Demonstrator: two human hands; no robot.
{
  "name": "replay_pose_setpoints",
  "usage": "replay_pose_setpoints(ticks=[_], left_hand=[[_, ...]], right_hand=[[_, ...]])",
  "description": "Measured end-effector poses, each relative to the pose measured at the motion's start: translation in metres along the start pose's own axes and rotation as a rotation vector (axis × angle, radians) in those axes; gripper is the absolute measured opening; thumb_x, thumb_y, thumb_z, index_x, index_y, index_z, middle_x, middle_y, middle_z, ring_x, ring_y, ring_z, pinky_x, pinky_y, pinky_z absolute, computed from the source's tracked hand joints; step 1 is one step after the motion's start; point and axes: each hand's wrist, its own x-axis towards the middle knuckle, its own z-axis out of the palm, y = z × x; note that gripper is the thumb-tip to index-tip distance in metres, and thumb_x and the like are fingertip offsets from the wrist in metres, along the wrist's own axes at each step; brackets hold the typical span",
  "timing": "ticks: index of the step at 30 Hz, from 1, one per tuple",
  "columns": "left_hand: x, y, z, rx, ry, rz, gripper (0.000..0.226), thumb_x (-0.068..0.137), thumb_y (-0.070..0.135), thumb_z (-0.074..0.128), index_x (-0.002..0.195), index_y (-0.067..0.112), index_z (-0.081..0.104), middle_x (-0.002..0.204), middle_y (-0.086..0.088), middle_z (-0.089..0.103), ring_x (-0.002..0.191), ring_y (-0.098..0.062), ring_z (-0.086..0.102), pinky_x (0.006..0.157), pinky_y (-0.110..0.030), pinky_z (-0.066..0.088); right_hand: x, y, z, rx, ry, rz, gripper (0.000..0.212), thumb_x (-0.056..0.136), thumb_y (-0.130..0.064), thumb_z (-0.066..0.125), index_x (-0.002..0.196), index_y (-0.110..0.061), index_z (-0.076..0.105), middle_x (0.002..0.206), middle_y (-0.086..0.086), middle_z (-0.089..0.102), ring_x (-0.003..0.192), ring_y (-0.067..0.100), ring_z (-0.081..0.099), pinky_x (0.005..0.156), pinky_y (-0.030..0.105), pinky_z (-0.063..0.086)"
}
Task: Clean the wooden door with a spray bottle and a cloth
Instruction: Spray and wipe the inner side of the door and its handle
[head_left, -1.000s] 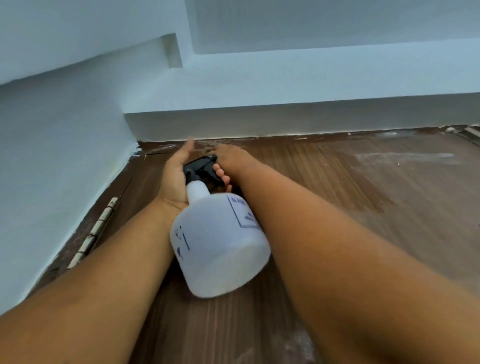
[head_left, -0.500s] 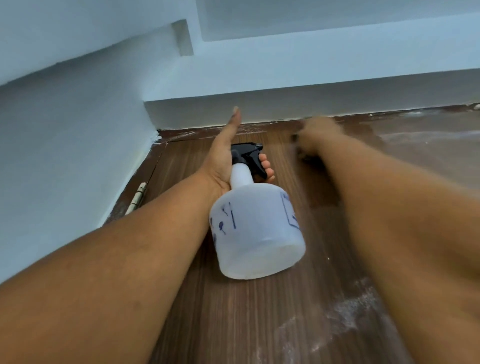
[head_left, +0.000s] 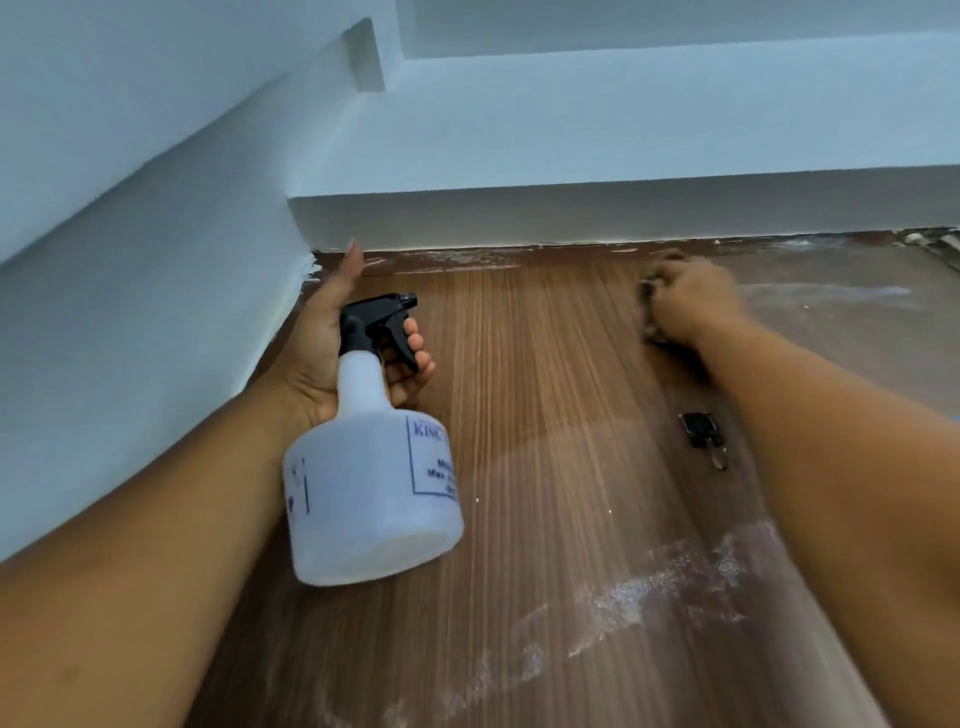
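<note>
Wiping wooden door (head_left: 545, 415) near top edge: right hand (head_left: 691, 301) pressing dark cloth (head_left: 649, 296), grip unclear; left hand (head_left: 353, 338) curled round spray bottle (head_left: 371, 483), fingers at trigger. Upper left panel appears clean; white residue streaks at lower right and far right remaining

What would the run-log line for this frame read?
left hand: grips spray bottle | right hand: presses dark cloth on wooden door near top edge | white residue remaining
</note>
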Motion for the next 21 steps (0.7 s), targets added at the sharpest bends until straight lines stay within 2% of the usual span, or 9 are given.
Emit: replay_pose_setpoints(ticks=[3, 6, 8, 10, 12, 14, 16, 19, 21], left_hand=[[-0.006, 0.015, 0.008, 0.003, 0.018, 0.032, 0.073, 0.080, 0.079, 0.056, 0.072, 0.007, 0.069, 0.069, -0.006, 0.065, 0.060, -0.019, 0.065, 0.063, -0.033, 0.060], [-0.008, 0.025, 0.020, 0.041, 0.028, 0.076, 0.083, 0.082, 0.086, 0.042, 0.080, 0.006, 0.065, 0.070, -0.007, 0.064, 0.060, -0.020, 0.064, 0.064, -0.033, 0.060], [-0.005, 0.027, 0.031, 0.046, 0.032, 0.091, 0.086, 0.084, 0.087, 0.035, 0.083, 0.006, 0.062, 0.069, -0.006, 0.064, 0.059, -0.020, 0.064, 0.064, -0.032, 0.060], [-0.005, 0.028, 0.042, 0.035, 0.046, 0.086, 0.085, 0.086, 0.087, 0.035, 0.086, 0.006, 0.061, 0.068, -0.006, 0.064, 0.057, -0.020, 0.064, 0.063, -0.032, 0.060], [-0.006, 0.027, 0.051, 0.066, 0.058, 0.068, 0.083, 0.085, 0.087, 0.038, 0.085, 0.007, 0.062, 0.067, -0.006, 0.064, 0.056, -0.020, 0.064, 0.061, -0.032, 0.060], [-0.006, 0.023, 0.064, 0.154, 0.085, 0.018, 0.083, 0.082, 0.088, 0.043, 0.079, 0.007, 0.064, 0.067, -0.007, 0.064, 0.055, -0.020, 0.064, 0.057, -0.032, 0.059], [-0.008, 0.020, 0.074, 0.277, 0.126, -0.030, 0.083, 0.079, 0.088, 0.047, 0.077, 0.007, 0.065, 0.066, -0.008, 0.064, 0.055, -0.020, 0.065, 0.055, -0.032, 0.059], [-0.013, 0.024, 0.076, 0.371, 0.167, -0.048, 0.081, 0.075, 0.088, 0.053, 0.082, 0.008, 0.065, 0.066, -0.008, 0.064, 0.055, -0.020, 0.065, 0.056, -0.033, 0.060], [-0.018, 0.029, 0.070, 0.374, 0.198, -0.039, 0.081, 0.074, 0.089, 0.054, 0.083, 0.009, 0.066, 0.067, -0.008, 0.065, 0.055, -0.019, 0.065, 0.058, -0.032, 0.060]], right_hand=[[-0.006, 0.038, -0.007, -0.070, 0.003, 0.176, 0.038, 0.095, -0.018, 0.053, 0.128, 0.001, 0.058, 0.136, 0.023, 0.051, 0.123, 0.039, 0.047, 0.106, 0.043, 0.039], [-0.030, 0.013, -0.006, -0.131, 0.015, 0.298, 0.037, 0.097, -0.020, 0.046, 0.125, 0.003, 0.054, 0.132, 0.026, 0.050, 0.122, 0.040, 0.047, 0.106, 0.046, 0.039], [-0.056, -0.031, -0.003, -0.174, -0.010, 0.179, 0.038, 0.097, -0.018, 0.041, 0.128, 0.002, 0.053, 0.131, 0.025, 0.052, 0.120, 0.038, 0.050, 0.102, 0.045, 0.042], [-0.083, -0.083, 0.004, -0.118, -0.009, -0.023, 0.039, 0.098, -0.016, 0.037, 0.131, -0.001, 0.051, 0.132, 0.025, 0.051, 0.120, 0.037, 0.049, 0.101, 0.045, 0.042], [-0.113, -0.136, 0.010, 0.127, -0.021, -0.173, 0.036, 0.099, -0.013, 0.037, 0.129, -0.002, 0.054, 0.131, 0.022, 0.052, 0.122, 0.036, 0.048, 0.100, 0.043, 0.040], [-0.140, -0.165, 0.011, 0.386, -0.130, -0.327, 0.031, 0.098, -0.004, 0.042, 0.123, 0.002, 0.059, 0.126, 0.023, 0.055, 0.121, 0.036, 0.047, 0.094, 0.036, 0.037], [-0.147, -0.170, 0.010, 0.490, -0.179, -0.451, 0.031, 0.097, -0.002, 0.047, 0.125, 0.002, 0.058, 0.130, 0.022, 0.053, 0.124, 0.034, 0.044, 0.101, 0.036, 0.033], [-0.120, -0.139, 0.001, 0.213, -0.124, -0.419, 0.031, 0.098, -0.020, 0.045, 0.123, -0.010, 0.059, 0.127, 0.014, 0.055, 0.118, 0.030, 0.047, 0.101, 0.041, 0.039], [-0.092, -0.090, -0.006, -0.020, -0.082, -0.319, 0.034, 0.099, -0.020, 0.042, 0.127, -0.008, 0.056, 0.131, 0.017, 0.052, 0.120, 0.033, 0.048, 0.100, 0.044, 0.044]])
